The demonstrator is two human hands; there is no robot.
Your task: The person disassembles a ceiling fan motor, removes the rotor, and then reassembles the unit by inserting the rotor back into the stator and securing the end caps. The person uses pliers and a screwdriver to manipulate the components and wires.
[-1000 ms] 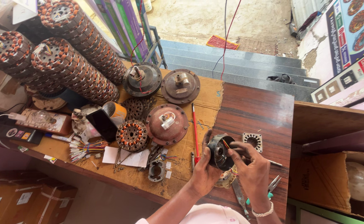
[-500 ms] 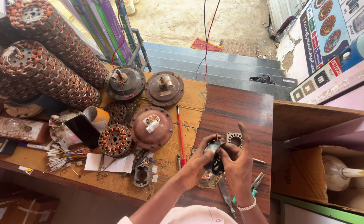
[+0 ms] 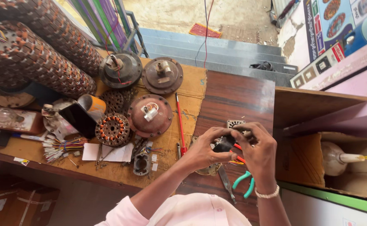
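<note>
My left hand (image 3: 202, 152) and right hand (image 3: 258, 152) both pinch the small black part (image 3: 224, 145) just right of the red screwdriver (image 3: 180, 121); fitting step, next needs steady fingers.

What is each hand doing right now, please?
Left hand: closed on the small black part.
Right hand: fingers curled on the same small black part, gripping it from the other side.

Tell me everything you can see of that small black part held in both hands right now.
The small black part is dark, blocky and looks like plastic, though much is hidden. It is held above the dark wooden bench, pinched between the left hand and the right hand. Red and yellow wires show just beneath it; whether they join it is unclear.
</note>
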